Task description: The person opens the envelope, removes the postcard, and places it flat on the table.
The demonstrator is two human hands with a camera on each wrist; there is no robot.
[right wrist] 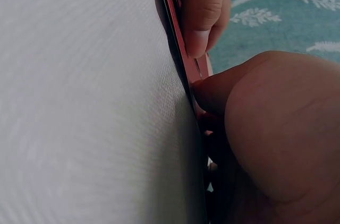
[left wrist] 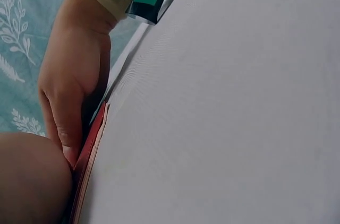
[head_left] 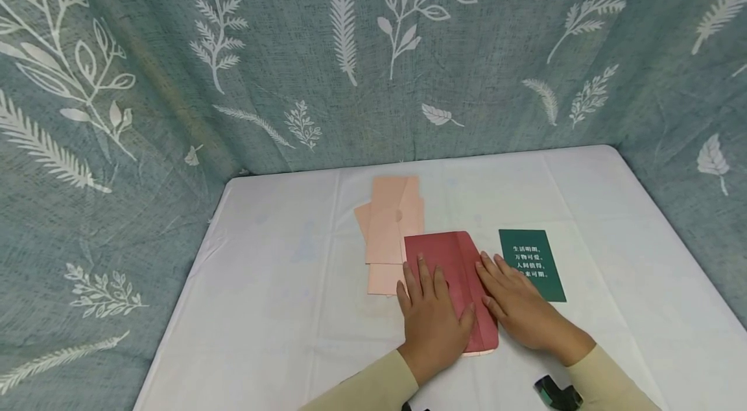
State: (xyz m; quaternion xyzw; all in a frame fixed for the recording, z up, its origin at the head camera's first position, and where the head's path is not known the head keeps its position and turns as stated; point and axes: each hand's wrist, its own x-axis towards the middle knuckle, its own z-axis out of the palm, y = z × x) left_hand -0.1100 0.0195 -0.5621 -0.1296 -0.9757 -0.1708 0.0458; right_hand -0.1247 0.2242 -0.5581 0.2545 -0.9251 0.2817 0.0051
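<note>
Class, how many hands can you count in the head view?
2: the left hand lies on the red envelope; the right hand is at that envelope's right edge.

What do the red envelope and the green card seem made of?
The red envelope looks like matte paper: a straight fold line and no strong shine. The green card is probably stiff paper, as it lies flat with straight edges; finish seemingly matte.

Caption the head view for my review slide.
Left hand and right hand touch a red envelope, with pink envelopes and a green card nearby.
</note>
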